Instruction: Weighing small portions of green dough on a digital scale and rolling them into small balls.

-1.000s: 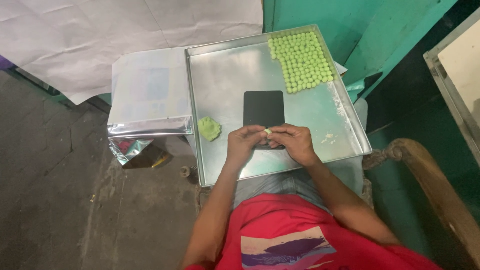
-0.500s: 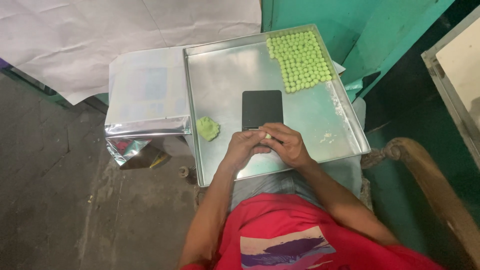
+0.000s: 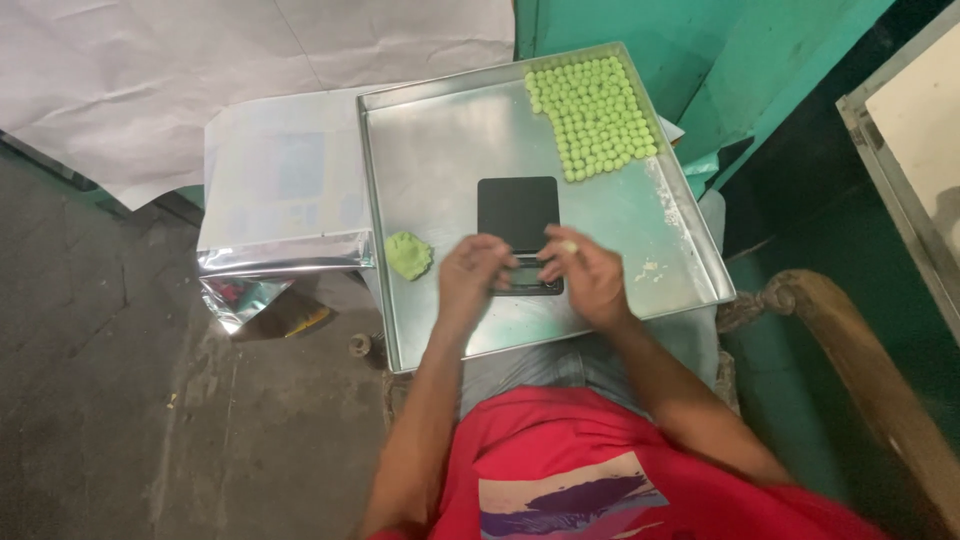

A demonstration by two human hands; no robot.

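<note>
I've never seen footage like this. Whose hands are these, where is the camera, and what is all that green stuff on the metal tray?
There is no machine here: a person in a red shirt works with two bare hands, and the one picture comes from a camera worn on that person's head, looking down. In front lies a large shiny square metal tray. In its far right corner sit many small pale green balls, packed in neat rows. A flat black rectangular weighing scale rests near the tray's middle, and a lump of the same green dough lies by the tray's left edge. Both hands hover over the scale's near end. The right hand pinches one small green piece at its fingertips; the left hand is blurred, so whether it holds anything cannot be told. Left of the tray lies a silvery foil bag.
</note>
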